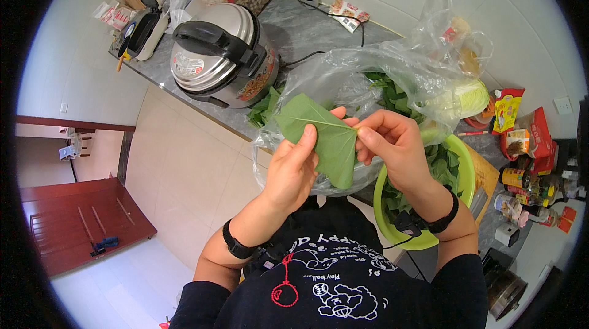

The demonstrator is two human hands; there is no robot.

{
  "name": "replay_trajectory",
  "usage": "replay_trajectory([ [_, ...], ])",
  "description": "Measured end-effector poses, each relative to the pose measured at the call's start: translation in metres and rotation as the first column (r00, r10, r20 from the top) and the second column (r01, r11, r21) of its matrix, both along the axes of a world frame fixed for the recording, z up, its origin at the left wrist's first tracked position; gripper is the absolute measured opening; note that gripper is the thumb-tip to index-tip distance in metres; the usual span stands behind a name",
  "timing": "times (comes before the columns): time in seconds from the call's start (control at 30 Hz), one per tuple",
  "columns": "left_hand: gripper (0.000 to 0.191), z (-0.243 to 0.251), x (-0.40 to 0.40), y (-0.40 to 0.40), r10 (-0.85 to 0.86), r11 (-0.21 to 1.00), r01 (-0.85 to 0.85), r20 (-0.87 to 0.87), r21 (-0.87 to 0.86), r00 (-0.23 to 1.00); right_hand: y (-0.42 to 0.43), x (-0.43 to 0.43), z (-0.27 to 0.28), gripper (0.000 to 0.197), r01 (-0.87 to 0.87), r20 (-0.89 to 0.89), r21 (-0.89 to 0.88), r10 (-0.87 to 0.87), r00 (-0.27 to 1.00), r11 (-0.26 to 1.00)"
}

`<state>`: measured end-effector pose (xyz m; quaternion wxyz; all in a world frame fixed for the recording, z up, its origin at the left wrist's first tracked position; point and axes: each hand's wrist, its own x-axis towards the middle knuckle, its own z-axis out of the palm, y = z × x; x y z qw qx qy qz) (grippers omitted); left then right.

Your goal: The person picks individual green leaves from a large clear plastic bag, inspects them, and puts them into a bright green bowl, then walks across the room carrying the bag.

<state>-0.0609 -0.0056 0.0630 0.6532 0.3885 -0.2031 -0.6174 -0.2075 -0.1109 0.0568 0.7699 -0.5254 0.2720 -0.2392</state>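
A broad green leaf (324, 133) is held up in front of me, its pale veins showing. My left hand (294, 165) grips it with the thumb lying on the near face and the fingers behind. At the leaf's base, where the veins meet, my right hand (391, 145) pinches between thumb and forefinger. Behind and below the hands, a clear plastic bag (340, 66) lies open on the counter with leafy greens (398, 99) inside. Under my right forearm stands a lime-green basin (467, 172) with more loose leaves (444, 165) in it.
An electric pressure cooker (225, 53) stands on the grey counter (294, 23) at the back left. A cabbage (471, 98), seasoning packets (507, 109) and several bottles (515, 177) line the right side. A wooden cutting board (487, 172) lies beside the basin. A power cord (322, 11) crosses the back.
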Motion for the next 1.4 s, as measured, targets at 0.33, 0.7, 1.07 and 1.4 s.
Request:
replay_trajectory([
  [0.33, 0.044, -0.046, 0.024, 0.003, 0.189, 0.915, -0.229, 0.147, 0.333, 0.971, -0.068, -0.116, -0.012, 0.014, -0.527, -0.712, -0.235, 0.224, 0.665, 0.817],
  [0.7, 0.043, -0.062, 0.021, -0.003, 0.132, 0.915, -0.172, 0.131, 0.366, 0.982, -0.154, -0.065, -0.177, 0.038, -0.788, -0.95, -0.275, -0.283, 0.134, 0.55],
  [1.07, 0.04, -0.069, 0.033, 0.003, 0.133, 0.911, -0.173, 0.13, 0.374, 0.983, -0.181, -0.095, -0.24, 0.031, -0.785, -0.785, -0.457, -0.604, 0.136, 0.418],
  [1.4, 0.057, -0.091, 0.015, -0.014, 0.02, 0.897, -0.112, 0.213, 0.429, 0.977, -0.096, -0.037, -0.085, 0.016, 0.018, -0.479, -0.137, -0.082, 0.874, 0.99],
])
